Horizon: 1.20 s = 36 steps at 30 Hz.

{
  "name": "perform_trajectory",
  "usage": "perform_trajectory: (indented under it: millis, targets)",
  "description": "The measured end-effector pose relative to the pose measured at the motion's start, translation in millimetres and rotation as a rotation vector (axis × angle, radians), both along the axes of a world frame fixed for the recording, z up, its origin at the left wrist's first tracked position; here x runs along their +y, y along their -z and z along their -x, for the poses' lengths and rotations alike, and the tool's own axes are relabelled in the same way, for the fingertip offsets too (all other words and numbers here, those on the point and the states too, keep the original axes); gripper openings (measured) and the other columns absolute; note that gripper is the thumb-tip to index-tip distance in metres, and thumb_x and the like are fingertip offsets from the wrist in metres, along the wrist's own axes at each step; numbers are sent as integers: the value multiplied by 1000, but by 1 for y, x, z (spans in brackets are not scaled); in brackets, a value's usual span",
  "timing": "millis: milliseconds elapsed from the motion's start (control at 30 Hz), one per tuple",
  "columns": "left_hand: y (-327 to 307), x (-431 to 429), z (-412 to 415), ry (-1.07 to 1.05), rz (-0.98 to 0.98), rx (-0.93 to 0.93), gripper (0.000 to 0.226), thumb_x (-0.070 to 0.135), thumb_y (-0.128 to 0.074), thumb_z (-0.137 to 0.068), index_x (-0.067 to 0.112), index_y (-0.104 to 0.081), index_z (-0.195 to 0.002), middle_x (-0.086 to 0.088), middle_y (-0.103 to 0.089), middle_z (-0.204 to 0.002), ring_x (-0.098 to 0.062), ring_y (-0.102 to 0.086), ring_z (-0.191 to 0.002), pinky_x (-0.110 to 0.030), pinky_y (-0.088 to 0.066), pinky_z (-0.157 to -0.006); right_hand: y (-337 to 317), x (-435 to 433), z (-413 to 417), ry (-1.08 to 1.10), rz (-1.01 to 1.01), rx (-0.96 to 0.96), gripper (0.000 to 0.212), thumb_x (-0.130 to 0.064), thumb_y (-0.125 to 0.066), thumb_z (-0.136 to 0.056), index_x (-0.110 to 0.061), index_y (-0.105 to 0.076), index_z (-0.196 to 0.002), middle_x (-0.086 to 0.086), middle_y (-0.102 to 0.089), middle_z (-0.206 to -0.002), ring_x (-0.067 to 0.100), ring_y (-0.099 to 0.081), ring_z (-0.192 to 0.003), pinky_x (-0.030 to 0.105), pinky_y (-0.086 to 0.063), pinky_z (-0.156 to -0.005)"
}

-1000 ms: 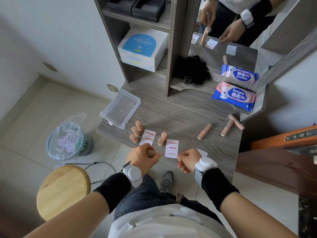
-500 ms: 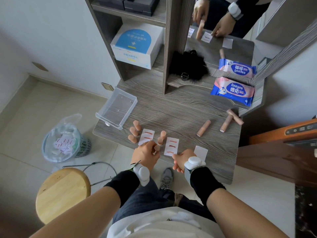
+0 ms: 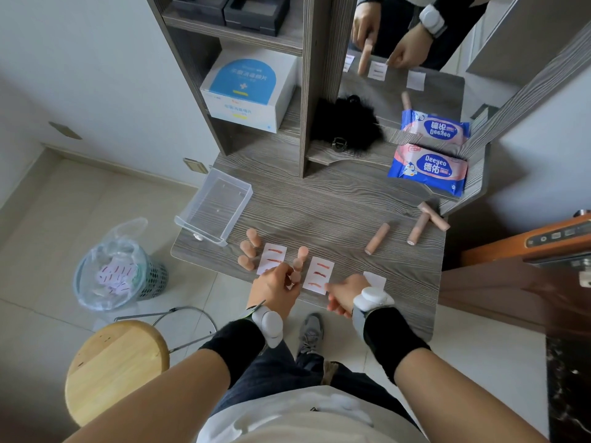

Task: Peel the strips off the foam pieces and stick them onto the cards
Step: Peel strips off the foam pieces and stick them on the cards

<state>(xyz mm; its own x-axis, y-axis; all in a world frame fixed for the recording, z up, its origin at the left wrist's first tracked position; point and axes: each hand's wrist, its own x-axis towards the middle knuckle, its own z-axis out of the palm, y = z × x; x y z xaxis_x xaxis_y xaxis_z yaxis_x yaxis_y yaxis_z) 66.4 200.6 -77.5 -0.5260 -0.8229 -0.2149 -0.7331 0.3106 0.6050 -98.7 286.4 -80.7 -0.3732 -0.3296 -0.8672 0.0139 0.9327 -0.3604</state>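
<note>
Left hand (image 3: 276, 290) grips a foam piece (image 3: 295, 276) at the desk's (image 3: 319, 219) near edge. At its 3 o'clock, the right hand's (image 3: 343, 294) curled fingers touch a striped card (image 3: 318, 274); whether they pinch anything is unclear. Loose foam pieces (image 3: 377, 238) lie toward 1 o'clock.

one head-worn wide-angle view looks steeply down and forward, close over the desk's (image 3: 335, 215) near edge.
</note>
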Motion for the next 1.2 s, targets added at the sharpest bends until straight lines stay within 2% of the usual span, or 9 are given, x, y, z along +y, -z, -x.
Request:
perform_trajectory:
  millis: [100, 200, 300, 533, 667, 767, 900, 1000, 1200]
  targets:
    - [-3, -1, -2, 26, -26, -26, 19, 28, -71, -82, 14, -61, -90, 5, -61, -80, -22, -59, -70, -30, -49, -65, -11, -6, 43, 12, 29, 206, 36, -33, -58, -88, 1, -68, -92, 4, -72, -58, 14, -64, -45, 25, -50, -55]
    - [-7, -2, -6, 19, -35, -61, 28, 34, -73, -80, 16, -58, -96, 5, -59, -81, -20, -57, -70, -30, -47, -64, -16, -18, 82, -33, 21, 369, 47, -45, -53, -92, -2, -71, -97, 12, -77, -87, 25, -73, -85, 36, -56, -87]
    - [-14, 0, -11, 19, -15, -59, 37, 39, -77, -77, 17, -55, -97, 6, -56, -81, -15, -52, -67, -25, -39, -61, -13, -26, 100, -62, 8, 403, 44, -44, -52, -94, -4, -66, -103, 17, -73, -103, 34, -70, -99, 44, -54, -92]
    - [-46, 12, -14, -13, 91, 61, 40, 59, -62, -79, 23, -46, -83, 15, -46, -73, -4, -42, -59, -18, -31, -55, -16, -26, 93, -38, 53, 295, 28, -29, -48, -90, -5, -62, -99, 10, -76, -74, 30, -74, -69, 42, -60, -79]
    - [-68, 10, -1, 32, 120, 158, 27, 48, -62, -85, 26, -47, -80, 13, -49, -68, -7, -48, -60, -24, -42, -55, -48, -11, 79, -231, 87, 254, 45, -49, -42, -83, -14, -70, -75, 1, -73, -59, 14, -60, -44, 27, -51, -59]
    - [-82, 2, 22, 144, 107, 214, 19, 37, -67, -87, 21, -57, -89, 10, -54, -75, -9, -52, -67, -32, -49, -64, -71, 1, 64, -233, 213, 119, 62, -67, -33, -88, -17, -56, -59, 6, -69, -56, 15, -48, -37, 17, -36, -39]
    - [-90, -6, 50, 463, 56, 181, 46, 24, -72, -81, 15, -59, -125, 2, -57, -111, -17, -58, -100, -32, -48, -86, -98, 17, 49, -273, 334, -51, 70, -76, -36, -86, -13, -48, -58, 10, -60, -54, 16, -42, -40, 20, -31, -39]
    - [-94, -6, 61, 658, -48, 126, 58, 32, -74, -79, 21, -57, -134, 3, -55, -133, -20, -52, -122, -43, -43, -100, -109, 27, 43, -236, 360, -124, 54, -55, -42, -86, -10, -49, -55, 19, -61, -61, 16, -43, -38, 21, -28, -38]
    - [-98, -8, 59, 885, 66, -62, 23, 40, -58, -91, 23, -66, -104, 7, -66, -101, -19, -61, -98, -42, -46, -86, -119, 39, 19, -248, 324, -109, 72, -80, -65, -63, -8, -65, -71, 8, -54, -57, 17, -39, -42, 22, -25, -40]
